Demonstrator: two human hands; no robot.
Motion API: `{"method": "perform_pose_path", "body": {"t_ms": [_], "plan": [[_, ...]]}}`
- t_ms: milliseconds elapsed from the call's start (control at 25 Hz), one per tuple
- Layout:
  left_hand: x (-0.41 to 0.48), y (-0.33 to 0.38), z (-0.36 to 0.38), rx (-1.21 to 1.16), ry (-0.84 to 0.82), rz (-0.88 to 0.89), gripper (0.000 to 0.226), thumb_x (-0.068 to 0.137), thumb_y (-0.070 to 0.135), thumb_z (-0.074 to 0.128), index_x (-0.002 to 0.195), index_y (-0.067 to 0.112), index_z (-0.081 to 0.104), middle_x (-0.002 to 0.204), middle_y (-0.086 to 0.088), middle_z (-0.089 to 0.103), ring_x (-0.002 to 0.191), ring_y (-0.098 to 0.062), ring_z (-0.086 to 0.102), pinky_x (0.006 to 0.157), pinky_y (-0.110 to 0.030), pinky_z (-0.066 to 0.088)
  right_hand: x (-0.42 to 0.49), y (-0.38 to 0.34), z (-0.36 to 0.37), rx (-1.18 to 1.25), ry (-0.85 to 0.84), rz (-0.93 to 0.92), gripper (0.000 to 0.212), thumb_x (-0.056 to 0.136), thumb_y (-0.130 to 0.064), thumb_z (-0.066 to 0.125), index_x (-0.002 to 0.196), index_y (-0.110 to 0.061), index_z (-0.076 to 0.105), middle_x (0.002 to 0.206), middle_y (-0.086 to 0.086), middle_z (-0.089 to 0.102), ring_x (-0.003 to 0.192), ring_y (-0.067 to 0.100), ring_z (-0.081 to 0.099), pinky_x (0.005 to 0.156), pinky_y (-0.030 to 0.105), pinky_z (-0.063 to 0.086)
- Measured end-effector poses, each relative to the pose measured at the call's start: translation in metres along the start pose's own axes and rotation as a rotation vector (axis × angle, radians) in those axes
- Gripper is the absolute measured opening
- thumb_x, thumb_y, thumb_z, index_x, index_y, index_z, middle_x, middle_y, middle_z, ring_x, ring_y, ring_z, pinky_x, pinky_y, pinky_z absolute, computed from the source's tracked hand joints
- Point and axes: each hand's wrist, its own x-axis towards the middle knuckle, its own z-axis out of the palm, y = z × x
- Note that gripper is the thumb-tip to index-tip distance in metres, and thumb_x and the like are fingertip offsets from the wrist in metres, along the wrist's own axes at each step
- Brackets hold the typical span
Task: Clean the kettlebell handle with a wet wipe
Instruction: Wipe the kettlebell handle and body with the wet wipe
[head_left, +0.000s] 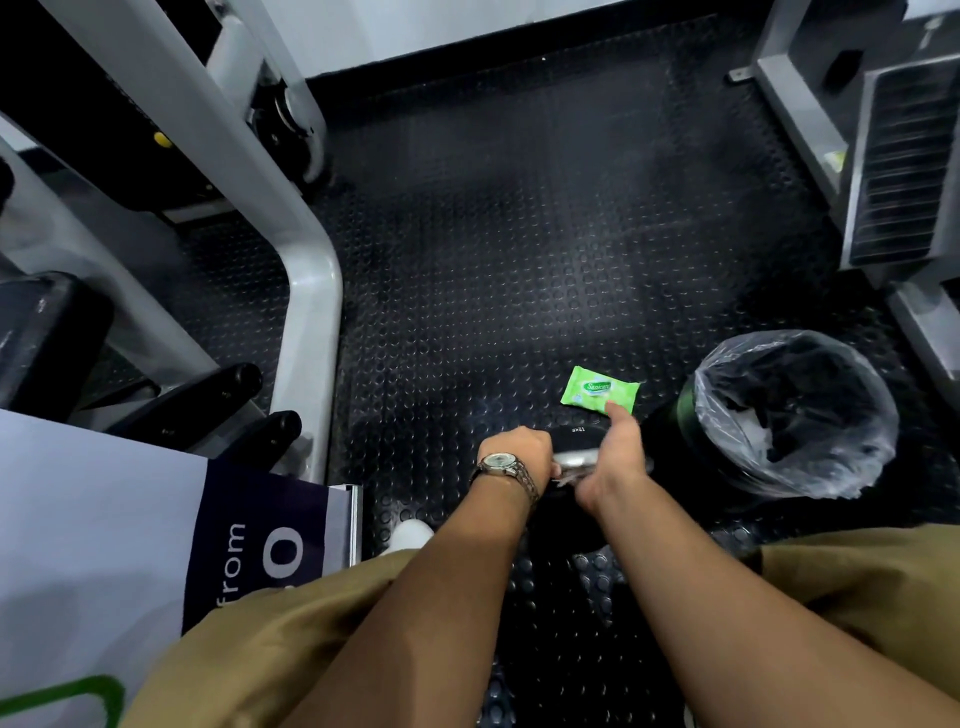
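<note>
The left hand (514, 452) grips the kettlebell (576, 435) on the floor (467, 260); the right hand (615, 457) curls round a white wipe (574, 460) pressed against it, thumb raised.

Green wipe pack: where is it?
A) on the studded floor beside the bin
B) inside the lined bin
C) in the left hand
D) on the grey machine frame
A: the green wipe pack lies flat on the studded floor, just left of the plastic-lined bin.

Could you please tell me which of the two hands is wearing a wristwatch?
The left hand, gripping the kettlebell, has a silver watch on its wrist; the right hand, holding the wipe, has a bare wrist.
</note>
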Motion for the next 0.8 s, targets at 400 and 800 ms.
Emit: {"method": "perform_pose_path", "body": {"t_ms": [400, 800], "plan": [[-0.002, 0.002, 0.001, -0.007, -0.022, -0.012, 0.035, 0.099, 0.041, 0.061, 0.127, 0.021, 0.07, 0.122, -0.011, 0.071, 0.11, -0.032, 0.069, 0.091, -0.039, 0.054, 0.006, -0.009, -0.005, 0.04, 0.154, -0.048, 0.057, 0.074, -0.061, 0.07, 0.11, -0.016, 0.071, 0.105, 0.011, 0.076, 0.086, 0.034, 0.074, 0.078, 0.052, 0.059], [-0.001, 0.001, 0.005, 0.0, 0.013, -0.004, 0.031, 0.097, 0.033, 0.061, 0.123, 0.019, 0.071, 0.119, -0.011, 0.072, 0.108, -0.033, 0.071, 0.089, -0.039, 0.055, -0.001, -0.005, 0.007, 0.028, -0.038, 0.062, 0.061, 0.088, -0.07, 0.056, 0.108, -0.013, 0.068, 0.092, 0.015, 0.076, 0.094, 0.033, 0.07, 0.112, 0.048, 0.037]]}}
